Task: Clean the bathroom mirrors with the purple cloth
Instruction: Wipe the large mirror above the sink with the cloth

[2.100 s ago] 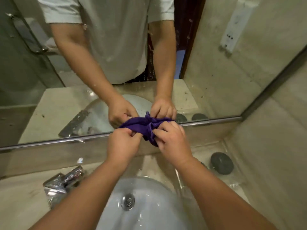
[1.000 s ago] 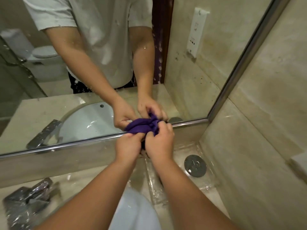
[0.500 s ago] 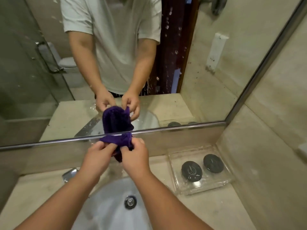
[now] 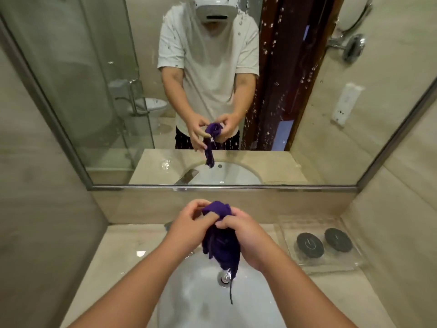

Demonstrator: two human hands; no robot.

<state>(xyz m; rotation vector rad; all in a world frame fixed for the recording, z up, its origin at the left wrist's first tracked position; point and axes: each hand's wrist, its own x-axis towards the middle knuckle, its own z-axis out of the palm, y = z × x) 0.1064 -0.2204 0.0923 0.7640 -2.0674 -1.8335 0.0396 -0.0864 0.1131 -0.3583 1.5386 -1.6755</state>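
The purple cloth (image 4: pixel 221 242) is bunched up and hangs down over the white sink (image 4: pixel 194 301). My left hand (image 4: pixel 189 224) pinches its top from the left. My right hand (image 4: pixel 246 235) grips it from the right, fingers curled round the bunch. Both hands are held over the basin, in front of the large wall mirror (image 4: pixel 307 138). The mirror is spotted with water drops, mostly right of centre, and shows a person holding the cloth.
A clear tray (image 4: pixel 331 261) with two round black lids sits on the counter at right. The tap (image 4: pixel 168 225) is mostly hidden behind my left hand. The sink drain (image 4: pixel 224 278) lies below the cloth. Beige walls close in on both sides.
The view has pulled back and up, showing more of the mirror. My hands have moved away from the mirror's lower edge to above the sink, and the cloth now hangs longer.
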